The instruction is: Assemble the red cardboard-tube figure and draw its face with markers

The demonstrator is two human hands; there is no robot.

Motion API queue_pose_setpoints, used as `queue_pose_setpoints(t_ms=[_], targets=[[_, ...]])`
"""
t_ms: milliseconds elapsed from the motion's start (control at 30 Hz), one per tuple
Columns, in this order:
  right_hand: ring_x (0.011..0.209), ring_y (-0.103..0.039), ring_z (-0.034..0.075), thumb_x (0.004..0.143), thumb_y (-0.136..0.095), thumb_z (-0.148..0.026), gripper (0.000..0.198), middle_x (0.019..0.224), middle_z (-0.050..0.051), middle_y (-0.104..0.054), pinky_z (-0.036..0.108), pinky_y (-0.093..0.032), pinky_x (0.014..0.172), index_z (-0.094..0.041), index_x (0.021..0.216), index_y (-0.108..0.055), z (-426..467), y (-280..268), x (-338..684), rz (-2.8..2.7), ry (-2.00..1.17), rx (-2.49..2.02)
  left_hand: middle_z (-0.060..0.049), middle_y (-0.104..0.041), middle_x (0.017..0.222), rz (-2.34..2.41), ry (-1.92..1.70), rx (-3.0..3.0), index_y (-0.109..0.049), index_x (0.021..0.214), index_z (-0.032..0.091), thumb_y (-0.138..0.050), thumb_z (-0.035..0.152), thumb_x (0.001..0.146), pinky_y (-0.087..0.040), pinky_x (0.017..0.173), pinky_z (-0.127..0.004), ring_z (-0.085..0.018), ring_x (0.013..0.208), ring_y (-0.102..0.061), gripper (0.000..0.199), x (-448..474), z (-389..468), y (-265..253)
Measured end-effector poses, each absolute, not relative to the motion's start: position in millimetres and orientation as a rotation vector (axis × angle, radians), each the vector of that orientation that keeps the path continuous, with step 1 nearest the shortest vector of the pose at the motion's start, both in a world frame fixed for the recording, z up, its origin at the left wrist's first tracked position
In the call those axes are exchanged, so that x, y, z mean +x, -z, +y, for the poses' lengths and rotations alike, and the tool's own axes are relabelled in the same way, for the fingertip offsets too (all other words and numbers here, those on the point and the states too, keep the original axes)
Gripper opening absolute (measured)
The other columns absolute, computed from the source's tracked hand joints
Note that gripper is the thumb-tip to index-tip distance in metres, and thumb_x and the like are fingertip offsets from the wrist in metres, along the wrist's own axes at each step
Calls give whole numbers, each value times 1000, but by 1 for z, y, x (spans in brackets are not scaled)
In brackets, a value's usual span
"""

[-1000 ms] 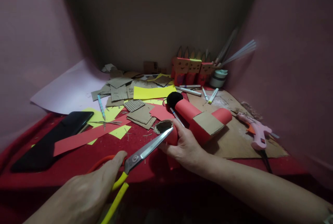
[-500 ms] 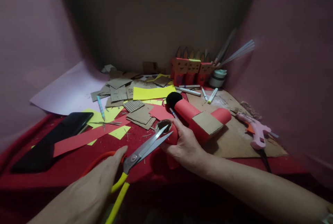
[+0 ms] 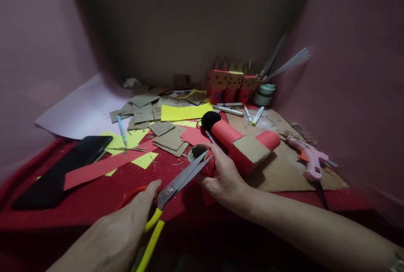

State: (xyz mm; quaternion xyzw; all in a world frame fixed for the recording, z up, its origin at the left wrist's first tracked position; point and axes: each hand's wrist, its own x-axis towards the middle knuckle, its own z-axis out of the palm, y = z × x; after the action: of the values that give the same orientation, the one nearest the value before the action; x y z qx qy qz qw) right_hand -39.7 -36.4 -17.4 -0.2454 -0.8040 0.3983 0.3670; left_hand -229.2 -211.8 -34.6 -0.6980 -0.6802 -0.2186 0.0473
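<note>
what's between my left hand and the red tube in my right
The scissors, in the head view: held by the left hand, they point toward the red tube in the right hand, their parted blades overlapping its open end in the picture.

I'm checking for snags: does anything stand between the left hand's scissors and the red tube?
Nothing visible does. The scissors, slightly open in the left hand, appear across the open end of the red tube in the right hand; whether they touch is unclear.
</note>
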Motion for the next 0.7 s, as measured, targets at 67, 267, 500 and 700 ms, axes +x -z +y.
queue_pose_setpoints(t_ms=[67, 267, 500, 700], targets=[[114, -61, 32, 81, -68, -22, 45, 121, 17, -64, 54, -49, 103, -14, 123, -56, -37, 17, -40, -2073, -1012, -632, -5, -78, 94, -2016, 557, -2160, -43, 147, 22, -40, 23, 94, -57, 52, -23, -20, 68, -76, 53, -230, -213, 38], [116, -61, 32, 81, -68, -22, 43, 121, 17, -64, 54, -48, 104, -15, 122, -57, -37, 18, -40, -2080, -1004, -642, -11, -78, 99, -1937, 443, -2129, -34, 150, 14, -31, 22, 95, -60, 53, -28, -25, 75, -78, 55, -227, -214, 38], [113, -61, 32, 80, -68, -22, 43, 120, 16, -65, 53, -48, 102, -15, 121, -57, -38, 18, -40, -2081, -1002, -666, -13, -79, 105, -1731, 381, -2159, -16, 159, 12, -34, 20, 95, -61, 54, -26, -26, 77, -79, 67, -235, -213, 42], [113, -61, 30, 80, -69, -23, 42, 119, 14, -65, 52, -48, 103, -18, 119, -57, -38, 18, -41, -2060, -1031, -681, -13, -77, 105, -1798, 447, -2096, -4, 161, 19, -26, 13, 95, -59, 50, -33, -26, 67, -76, 70, -233, -216, 51]])
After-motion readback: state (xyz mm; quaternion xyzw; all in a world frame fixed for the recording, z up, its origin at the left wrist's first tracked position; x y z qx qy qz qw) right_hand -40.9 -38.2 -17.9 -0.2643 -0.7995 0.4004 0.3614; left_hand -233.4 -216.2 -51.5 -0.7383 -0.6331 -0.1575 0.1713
